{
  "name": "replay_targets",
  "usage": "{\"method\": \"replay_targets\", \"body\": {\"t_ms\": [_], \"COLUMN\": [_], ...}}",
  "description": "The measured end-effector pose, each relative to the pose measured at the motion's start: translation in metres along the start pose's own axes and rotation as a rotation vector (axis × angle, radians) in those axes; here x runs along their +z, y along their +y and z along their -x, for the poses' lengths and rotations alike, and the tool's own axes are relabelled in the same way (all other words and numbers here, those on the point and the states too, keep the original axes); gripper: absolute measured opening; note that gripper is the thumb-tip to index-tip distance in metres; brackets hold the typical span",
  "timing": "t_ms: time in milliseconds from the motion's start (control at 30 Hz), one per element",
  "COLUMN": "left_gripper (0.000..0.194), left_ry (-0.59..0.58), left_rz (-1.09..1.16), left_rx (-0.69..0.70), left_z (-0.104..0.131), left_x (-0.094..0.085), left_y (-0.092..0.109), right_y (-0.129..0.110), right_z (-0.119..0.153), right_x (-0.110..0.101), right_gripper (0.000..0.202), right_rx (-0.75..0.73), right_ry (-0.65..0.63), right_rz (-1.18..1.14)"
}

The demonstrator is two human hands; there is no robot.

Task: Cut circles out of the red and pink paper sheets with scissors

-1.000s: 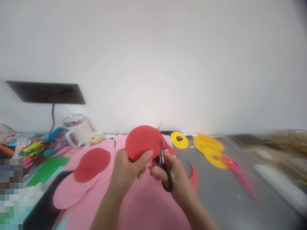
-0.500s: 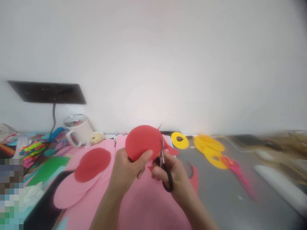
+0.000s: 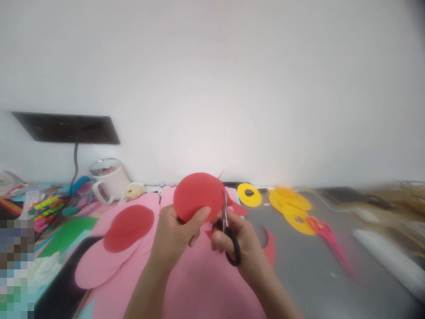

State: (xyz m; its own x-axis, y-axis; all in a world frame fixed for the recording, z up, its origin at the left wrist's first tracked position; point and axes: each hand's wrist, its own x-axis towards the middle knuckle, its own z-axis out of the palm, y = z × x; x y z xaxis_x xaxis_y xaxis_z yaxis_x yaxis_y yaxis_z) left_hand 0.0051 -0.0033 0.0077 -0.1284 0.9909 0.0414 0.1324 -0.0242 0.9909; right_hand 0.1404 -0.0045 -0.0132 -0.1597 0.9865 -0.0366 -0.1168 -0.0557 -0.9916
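My left hand [image 3: 181, 232] pinches a round red paper disc [image 3: 198, 195] at its lower edge, thumb on the front face. In my right hand [image 3: 237, 239] is a pair of scissors [image 3: 235, 248] with black handles, my fingers through the loops. The blades point up and lie against the disc's right edge. A thin red sliver stands out at the disc's upper right. Below the hands lies pink paper [image 3: 199, 283]. Red circles [image 3: 129, 228] rest on pink paper circles [image 3: 96, 266] to the left.
Yellow paper rings [image 3: 294, 210] and pink scissors [image 3: 332, 243] lie on the grey mat [image 3: 299, 283] at right. A white lidded mug [image 3: 114, 184] stands at back left, near green paper [image 3: 68, 235]. A red offcut [image 3: 269, 248] lies beside my right wrist. The wall rises behind.
Almost nothing differs. Both hands, the red disc and the scissors keep nearly the same place; the whole view has shifted very slightly.
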Motion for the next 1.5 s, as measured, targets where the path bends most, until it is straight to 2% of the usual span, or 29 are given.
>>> {"method": "replay_targets", "body": {"t_ms": [400, 600, 800, 1067, 1300, 1500], "left_gripper": [0.050, 0.047, 0.044, 0.045, 0.045, 0.047], "left_ry": [0.007, -0.047, 0.023, -0.023, -0.028, -0.044], "left_rz": [0.078, 0.180, 0.130, 0.051, 0.062, 0.042], "left_rx": [0.032, 0.002, -0.027, -0.033, -0.011, 0.006], "left_z": [-0.001, -0.004, -0.002, 0.002, 0.002, -0.005], "left_x": [-0.001, 0.001, 0.002, 0.005, 0.006, 0.001], "left_y": [0.000, -0.004, -0.001, 0.005, 0.004, -0.004], "right_y": [0.007, 0.009, 0.017, 0.006, 0.013, 0.012], "right_z": [0.000, -0.001, -0.003, 0.001, 0.000, -0.001], "right_x": [-0.002, 0.001, 0.001, -0.003, -0.005, -0.004], "right_gripper": [0.013, 0.013, 0.015, 0.025, 0.023, 0.019], "right_rx": [0.021, 0.012, -0.043, -0.121, -0.125, -0.124], "right_ry": [-0.017, 0.002, 0.016, -0.050, -0.047, -0.041], "right_rz": [-0.029, -0.012, -0.037, -0.009, -0.041, -0.058]}}
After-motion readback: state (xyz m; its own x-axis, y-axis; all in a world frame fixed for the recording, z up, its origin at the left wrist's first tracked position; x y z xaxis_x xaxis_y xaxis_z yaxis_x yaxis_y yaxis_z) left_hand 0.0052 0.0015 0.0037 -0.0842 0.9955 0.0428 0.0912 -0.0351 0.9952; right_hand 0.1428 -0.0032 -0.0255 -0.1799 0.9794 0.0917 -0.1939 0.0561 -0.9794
